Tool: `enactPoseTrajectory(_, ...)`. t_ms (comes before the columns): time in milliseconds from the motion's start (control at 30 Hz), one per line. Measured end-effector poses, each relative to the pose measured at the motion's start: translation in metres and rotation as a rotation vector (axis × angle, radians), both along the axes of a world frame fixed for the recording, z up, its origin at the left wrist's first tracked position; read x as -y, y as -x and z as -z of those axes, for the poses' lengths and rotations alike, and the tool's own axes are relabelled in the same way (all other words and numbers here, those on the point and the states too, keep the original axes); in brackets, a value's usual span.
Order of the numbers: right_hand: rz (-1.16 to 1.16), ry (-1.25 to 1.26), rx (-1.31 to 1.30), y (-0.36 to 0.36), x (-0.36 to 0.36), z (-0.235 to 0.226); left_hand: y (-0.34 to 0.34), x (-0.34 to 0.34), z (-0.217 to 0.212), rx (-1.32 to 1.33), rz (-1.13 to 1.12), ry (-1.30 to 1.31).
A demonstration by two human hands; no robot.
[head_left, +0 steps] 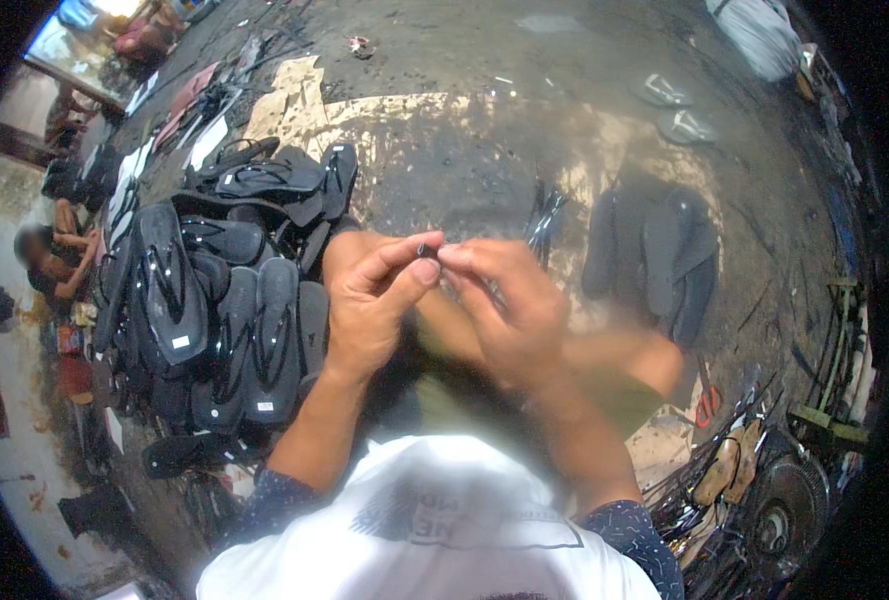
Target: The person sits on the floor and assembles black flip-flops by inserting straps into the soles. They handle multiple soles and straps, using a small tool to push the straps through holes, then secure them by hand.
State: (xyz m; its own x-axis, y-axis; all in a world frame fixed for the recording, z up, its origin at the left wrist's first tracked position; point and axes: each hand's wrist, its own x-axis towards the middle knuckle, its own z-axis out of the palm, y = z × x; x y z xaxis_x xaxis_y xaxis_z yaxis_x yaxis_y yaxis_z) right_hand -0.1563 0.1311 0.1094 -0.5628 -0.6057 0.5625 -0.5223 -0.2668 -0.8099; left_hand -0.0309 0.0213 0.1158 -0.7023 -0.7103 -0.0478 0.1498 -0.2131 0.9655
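Note:
In front of my chest, my left hand (372, 305) pinches a small black piece (425, 251) between thumb and forefinger. It looks like the end of a strap, but its kind is too small to make out. My right hand (512, 308) meets it from the other side, its fingertips closed at the piece. Something thin and shiny shows under the right fingers, mostly hidden. To the left of my hands lies a heap of black flip-flops (176, 290), several with small white stickers. Dark footwear soles (654, 250) lie on the floor to the right.
Black straps (544, 220) lie beyond my hands, near worn cardboard (294, 105). At right are red-handled scissors (706, 406), a strap bundle (699, 505), a round fan (784, 515) and a green metal frame (832, 370). Light sandals (686, 127) lie farther off. Another person (59, 255) sits far left.

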Motion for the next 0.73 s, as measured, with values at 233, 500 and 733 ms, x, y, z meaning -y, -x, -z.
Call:
enactPoseTrajectory(233,-0.076,-0.032,0.001,0.004,-0.004,0.000,-0.003,0.000,0.006,-0.038,0.028,0.021)
enactPoseTrajectory(500,-0.158,-0.139,0.509,0.006,-0.019,0.014,-0.009,0.013,0.009,0.257,0.073,0.398)
enactPoseTrajectory(733,-0.914,-0.093,0.668,0.040,-0.089,-0.017,-0.065,0.057,0.075,1.087,0.184,1.317)
